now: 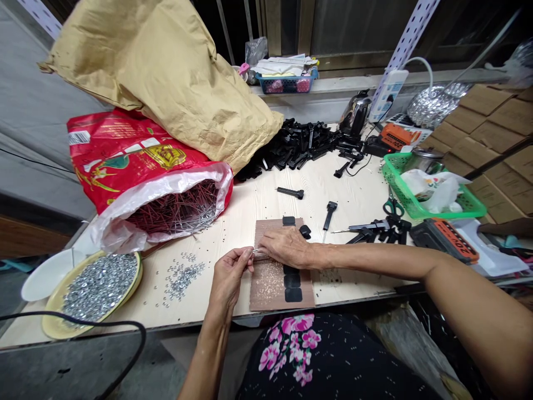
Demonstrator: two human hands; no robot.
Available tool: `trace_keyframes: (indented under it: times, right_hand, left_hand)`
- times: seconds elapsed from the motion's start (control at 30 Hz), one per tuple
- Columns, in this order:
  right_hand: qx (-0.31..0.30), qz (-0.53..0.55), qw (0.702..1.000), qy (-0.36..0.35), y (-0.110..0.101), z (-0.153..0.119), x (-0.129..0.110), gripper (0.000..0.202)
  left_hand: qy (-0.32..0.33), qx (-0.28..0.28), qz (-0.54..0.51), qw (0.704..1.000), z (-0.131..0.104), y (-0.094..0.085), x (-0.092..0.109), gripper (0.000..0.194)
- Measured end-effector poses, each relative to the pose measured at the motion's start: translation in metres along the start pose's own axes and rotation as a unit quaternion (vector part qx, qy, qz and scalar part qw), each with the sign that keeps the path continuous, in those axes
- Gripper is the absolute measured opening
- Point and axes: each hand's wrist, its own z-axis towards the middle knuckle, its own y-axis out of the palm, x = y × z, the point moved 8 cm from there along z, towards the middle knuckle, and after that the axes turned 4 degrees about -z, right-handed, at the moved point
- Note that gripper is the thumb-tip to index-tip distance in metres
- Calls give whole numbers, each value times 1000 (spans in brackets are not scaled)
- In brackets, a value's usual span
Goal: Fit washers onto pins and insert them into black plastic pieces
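My left hand (230, 273) pinches a thin metal pin (256, 250); my right hand (286, 247) curls beside it, grip unclear; an orange label (453, 240) reads "20V".

Between the brown board (266, 297) and obstructing red bag (137, 147), tabletop (244, 208) lies open.

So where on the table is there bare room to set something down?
Mostly bare tabletop shows left of the green basket and, smaller, between the red bag and the brown board. It's crowded around the scissors and at the back, with the heaped black pieces.
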Motion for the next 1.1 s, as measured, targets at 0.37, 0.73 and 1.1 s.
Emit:
trace_keyframes:
  times: [0.37,0.73,1.1]
  right_hand:
    - [-68,123,989,50,10,-6,7,26]
    - [-68,123,990,23,10,-7,4,25]
    - [-49,105,993,6,-2,-25,9,22]
  left_hand:
    - [29,3,60,998,-1,-1,2,27]
    - [1,-37,66,997,2,-2,-3,26]
    - [-113,-92,29,989,0,13,-19,37]
